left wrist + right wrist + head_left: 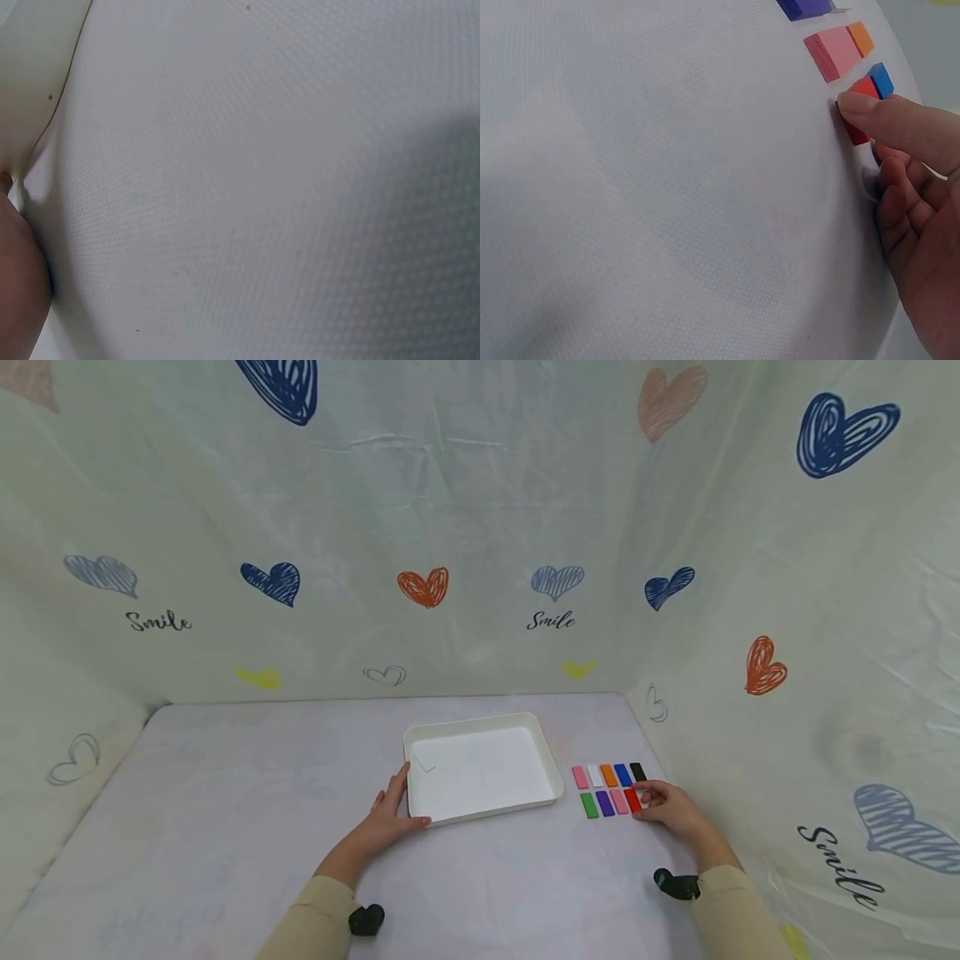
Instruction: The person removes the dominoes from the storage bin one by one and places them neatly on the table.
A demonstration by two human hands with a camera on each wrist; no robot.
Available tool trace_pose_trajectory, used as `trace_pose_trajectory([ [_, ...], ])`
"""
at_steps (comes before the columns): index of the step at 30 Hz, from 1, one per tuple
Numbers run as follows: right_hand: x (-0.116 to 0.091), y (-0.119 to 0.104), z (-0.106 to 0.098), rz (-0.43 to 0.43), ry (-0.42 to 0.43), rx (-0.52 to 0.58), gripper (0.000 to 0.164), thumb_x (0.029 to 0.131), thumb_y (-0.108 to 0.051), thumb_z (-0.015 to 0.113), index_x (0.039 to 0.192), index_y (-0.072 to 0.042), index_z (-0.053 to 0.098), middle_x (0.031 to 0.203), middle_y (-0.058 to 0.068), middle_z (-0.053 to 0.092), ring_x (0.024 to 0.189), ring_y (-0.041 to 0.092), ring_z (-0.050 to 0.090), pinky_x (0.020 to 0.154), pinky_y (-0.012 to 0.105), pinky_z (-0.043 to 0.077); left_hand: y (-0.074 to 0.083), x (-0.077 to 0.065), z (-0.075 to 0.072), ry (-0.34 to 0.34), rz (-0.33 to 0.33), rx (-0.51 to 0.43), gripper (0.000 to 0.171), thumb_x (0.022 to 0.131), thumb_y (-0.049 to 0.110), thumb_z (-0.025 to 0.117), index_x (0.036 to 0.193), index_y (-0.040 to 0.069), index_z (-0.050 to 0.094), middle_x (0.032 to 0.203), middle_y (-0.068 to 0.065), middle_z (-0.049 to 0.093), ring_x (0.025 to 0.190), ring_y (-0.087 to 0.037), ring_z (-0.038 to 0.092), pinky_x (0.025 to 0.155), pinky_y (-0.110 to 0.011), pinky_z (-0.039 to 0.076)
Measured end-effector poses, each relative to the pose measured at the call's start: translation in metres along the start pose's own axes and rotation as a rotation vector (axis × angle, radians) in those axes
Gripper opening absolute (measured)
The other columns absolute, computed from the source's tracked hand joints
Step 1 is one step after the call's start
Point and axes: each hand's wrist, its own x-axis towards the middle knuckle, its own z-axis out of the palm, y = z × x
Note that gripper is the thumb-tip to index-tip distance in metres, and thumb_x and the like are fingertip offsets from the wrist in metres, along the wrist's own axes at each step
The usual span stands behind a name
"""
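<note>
A white rectangular tray [480, 772] lies on the table. My left hand [386, 821] rests at its near left corner, fingers along the left side and thumb against the front rim; the left wrist view shows only part of that hand [22, 281] by the tray wall [34, 67]. To the right of the tray, my right hand [670, 807] pinches a red block [633, 801] lengthwise between thumb and index finger. In the right wrist view the thumb [900, 124] presses the red block [864, 86], and the other fingers curl underneath.
Small flat blocks lie in two rows: pink [581, 777], white [594, 776], orange [607, 775], blue [622, 774] and black [637, 770] behind; green [589, 806], purple [604, 803] and pink [618, 802] in front. A heart-printed curtain [480, 527] surrounds the table [247, 827].
</note>
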Motion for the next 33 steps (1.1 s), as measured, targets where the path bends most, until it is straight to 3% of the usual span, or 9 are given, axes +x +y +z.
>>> trace_pose_trajectory([
  [13, 0.000, -0.002, -0.002, 0.014, -0.010, 0.007, 0.055, 0.080, -0.011, 0.081, 0.128, 0.001, 0.058, 0.095, 0.010, 0.054, 0.086, 0.025, 0.048, 0.066, 0.026, 0.048, 0.002, -0.003, -0.001, -0.007, 0.009, -0.018, 0.108, 0.079, 0.025, 0.079, 0.156, 0.008, 0.006, 0.157, -0.023, 0.021, 0.147, -0.038, 0.006, 0.116, -0.053, -0.004],
  [23, -0.002, -0.005, -0.002, 0.002, 0.010, 0.002, 0.054, 0.081, -0.010, 0.079, 0.130, -0.003, 0.059, 0.100, 0.011, 0.056, 0.088, 0.026, 0.050, 0.070, 0.029, 0.050, 0.001, -0.002, 0.000, -0.003, 0.006, -0.002, 0.109, 0.078, 0.025, 0.080, 0.156, 0.008, 0.007, 0.157, -0.023, 0.021, 0.147, -0.038, 0.004, 0.116, -0.053, -0.004],
  [33, -0.008, -0.038, 0.001, -0.039, 0.002, -0.014, 0.048, 0.086, -0.005, 0.070, 0.133, -0.003, 0.057, 0.109, 0.016, 0.056, 0.095, 0.029, 0.051, 0.073, 0.030, 0.054, 0.003, -0.003, -0.001, -0.004, 0.010, 0.002, 0.108, 0.079, 0.026, 0.079, 0.156, 0.006, 0.007, 0.157, -0.024, 0.021, 0.147, -0.038, 0.004, 0.116, -0.052, -0.004],
])
